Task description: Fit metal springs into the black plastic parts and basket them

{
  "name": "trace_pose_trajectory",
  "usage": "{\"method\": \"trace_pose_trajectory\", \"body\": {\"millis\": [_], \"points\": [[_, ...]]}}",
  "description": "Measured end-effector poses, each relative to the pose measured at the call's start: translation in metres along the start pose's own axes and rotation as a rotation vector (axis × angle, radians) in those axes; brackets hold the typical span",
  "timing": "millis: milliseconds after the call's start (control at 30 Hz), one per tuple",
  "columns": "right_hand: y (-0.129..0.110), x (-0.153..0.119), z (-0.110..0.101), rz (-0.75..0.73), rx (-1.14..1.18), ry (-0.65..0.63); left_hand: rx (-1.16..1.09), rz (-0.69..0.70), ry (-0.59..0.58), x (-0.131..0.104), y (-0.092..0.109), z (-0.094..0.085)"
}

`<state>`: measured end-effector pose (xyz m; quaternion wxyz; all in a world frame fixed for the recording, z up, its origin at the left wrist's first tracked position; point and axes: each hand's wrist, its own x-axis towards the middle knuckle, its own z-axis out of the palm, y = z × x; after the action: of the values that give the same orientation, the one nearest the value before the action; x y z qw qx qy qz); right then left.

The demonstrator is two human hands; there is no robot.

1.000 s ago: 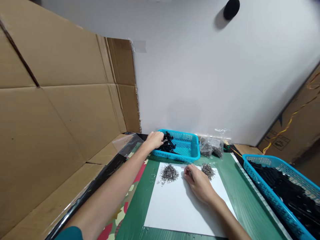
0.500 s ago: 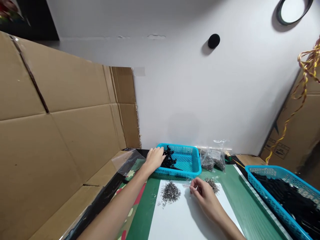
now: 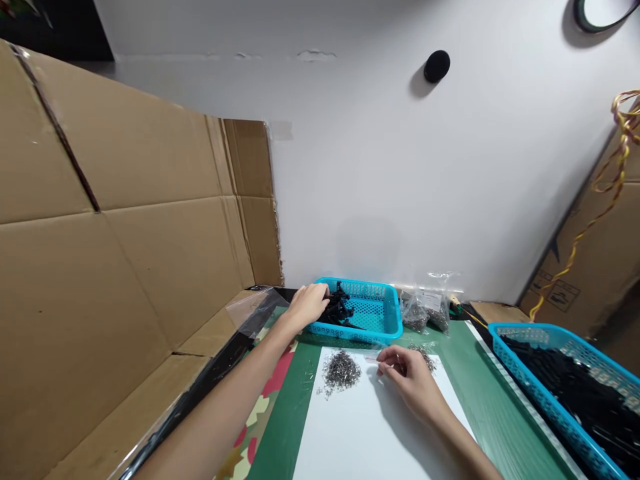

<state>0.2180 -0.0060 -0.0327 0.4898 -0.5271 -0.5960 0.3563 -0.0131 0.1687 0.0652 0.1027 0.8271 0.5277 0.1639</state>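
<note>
My left hand (image 3: 309,305) reaches over the left rim of a blue plastic basket (image 3: 376,337). Its fingers curl down at a heap of slim black parts (image 3: 340,308); what they grip there is hidden. Above a white sheet (image 3: 350,433), my right hand (image 3: 404,370) is closed with thumb and fingertips together. Anything in that pinch is too small to name. To the left of this hand lies a pile of small shiny metal pieces (image 3: 342,371) on the sheet. A second metal pile (image 3: 425,357) is partly hidden behind the right hand.
Clear bags of small metal parts (image 3: 427,313) lie by the wall. A second blue basket (image 3: 555,393) full of black parts stands at the right. Cardboard (image 3: 165,267) walls off the left side, with a clear plastic bag (image 3: 257,310) near its foot. Yellow twisted wires (image 3: 575,247) hang at the right.
The view has tilted and shifted slightly, so the table sits a little higher in the picture. Both hands stay at about the same places, with small finger movements.
</note>
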Motion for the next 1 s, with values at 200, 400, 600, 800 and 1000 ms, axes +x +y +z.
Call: {"method": "trace_pose_trajectory", "body": {"millis": [200,400,600,800,1000], "points": [[-0.009,0.001,-0.005,-0.014,0.079,0.028,-0.553,0.103,0.088,-0.020,0.007,-0.016],[-0.023,-0.006,-0.008,-0.037,0.134,0.039,-1.070,0.046,0.041,-0.076,0.021,0.005],[-0.024,-0.015,-0.004,-0.039,0.170,-0.011,-1.730,-0.173,-0.250,-0.116,0.041,0.028],[-0.030,-0.021,0.001,-0.048,0.153,-0.023,-1.946,-0.206,-0.518,-0.139,0.063,0.042],[-0.027,-0.021,-0.002,-0.020,0.151,-0.045,-2.025,-0.380,-0.461,-0.153,0.075,0.054]]}}
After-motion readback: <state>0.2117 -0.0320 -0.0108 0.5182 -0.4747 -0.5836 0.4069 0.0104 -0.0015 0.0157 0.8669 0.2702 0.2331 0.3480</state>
